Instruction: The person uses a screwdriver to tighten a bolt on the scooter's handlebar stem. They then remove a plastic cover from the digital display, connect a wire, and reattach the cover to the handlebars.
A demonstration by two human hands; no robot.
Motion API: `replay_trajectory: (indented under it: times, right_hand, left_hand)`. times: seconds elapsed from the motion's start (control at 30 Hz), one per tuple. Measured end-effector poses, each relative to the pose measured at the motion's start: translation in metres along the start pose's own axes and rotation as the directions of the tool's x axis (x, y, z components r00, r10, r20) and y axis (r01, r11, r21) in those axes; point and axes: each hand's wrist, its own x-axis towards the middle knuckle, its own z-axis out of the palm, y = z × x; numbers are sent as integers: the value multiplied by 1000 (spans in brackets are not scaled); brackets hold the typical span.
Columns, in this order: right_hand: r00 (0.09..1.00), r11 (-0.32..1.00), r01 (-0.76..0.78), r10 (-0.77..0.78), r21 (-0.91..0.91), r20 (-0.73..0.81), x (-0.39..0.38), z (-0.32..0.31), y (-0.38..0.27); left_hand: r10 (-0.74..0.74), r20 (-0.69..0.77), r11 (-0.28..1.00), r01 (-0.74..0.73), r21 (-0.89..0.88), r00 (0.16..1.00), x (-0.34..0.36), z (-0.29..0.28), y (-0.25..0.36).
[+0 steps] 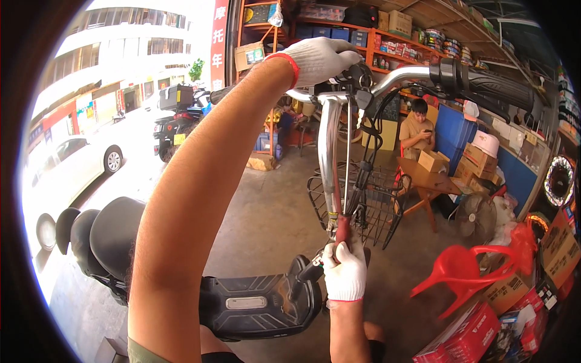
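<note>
My left hand [324, 60], in a white knit glove with a red cuff, reaches over the middle of a scooter's chrome handlebar [399, 77]. Its fingers curl down on the black fitting [357, 75] there; the fingertips are partly hidden. Below, my gloved right hand [345, 272] grips the red handle of a long screwdriver [343, 230]. Its thin shaft points up beside the chrome steering stem [328, 151] to the underside of the bar's middle. Black cables [370, 145] hang just right of the shaft. The black footboard [254, 302] lies left of my right hand.
A wire basket [378, 199] sits behind the stem. To the left is the scooter's black seat [118, 239]. On the right are a red plastic chair [466, 272], a fan [476, 218] and red boxes [463, 336]. A seated person [417, 130] is near a table with cartons.
</note>
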Motion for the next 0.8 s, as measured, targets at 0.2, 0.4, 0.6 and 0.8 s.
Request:
replay_trajectory:
  times: [0.2, 0.4, 0.6, 0.8]
  right_hand:
    - [1000, 996, -2, 0, 87, 16, 2, -12, -1]
    - [872, 758, 411, -489, -507, -23, 1, -3, 15]
    - [951, 912, 247, -293, -327, -102, 5, -2, 13]
    - [999, 998, 48, -48, 45, -19, 10, -2, 4]
  left_hand:
    - [32, -36, 999, -33, -25, 999, 6, 5, -4]
    - [50, -3, 999, -50, -7, 999, 14, 5, -9]
    - [94, -86, 995, -96, -27, 992, 18, 13, -16]
    - [107, -63, 991, -112, -68, 992, 9, 9, -4]
